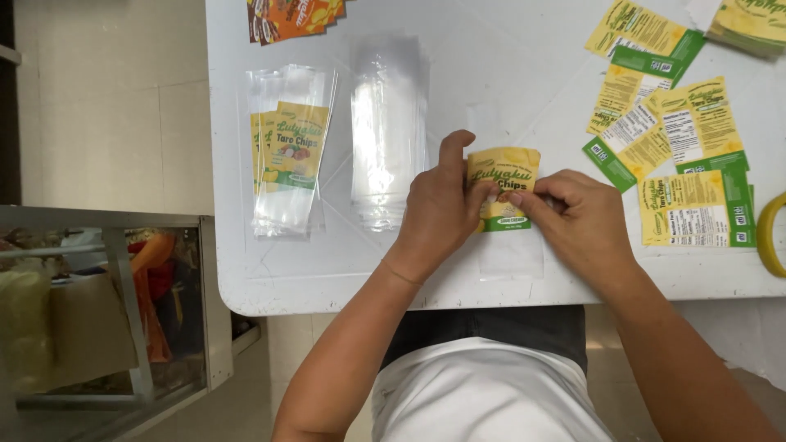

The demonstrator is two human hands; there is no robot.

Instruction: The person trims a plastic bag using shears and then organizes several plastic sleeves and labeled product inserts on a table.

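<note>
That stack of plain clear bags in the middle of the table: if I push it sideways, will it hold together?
Probably not. The clear bags look like thin glossy film, so layers would likely slide and fan out. They seem floppy and very light; lifted by one end, the stack would likely droop. The smooth white table offers little grip.

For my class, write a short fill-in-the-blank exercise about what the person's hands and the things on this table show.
1. Both hands, the left hand and the right hand, pinch a yellow and green ____ between them.
2. The table is ____ in colour.
3. The stack of clear bags lies to the ____ of the left hand.
4. The bag with a label already on it lies left of the stack, and loose labels lie spread to the ____ of the right hand.

Missing words: label; white; left; right
</note>
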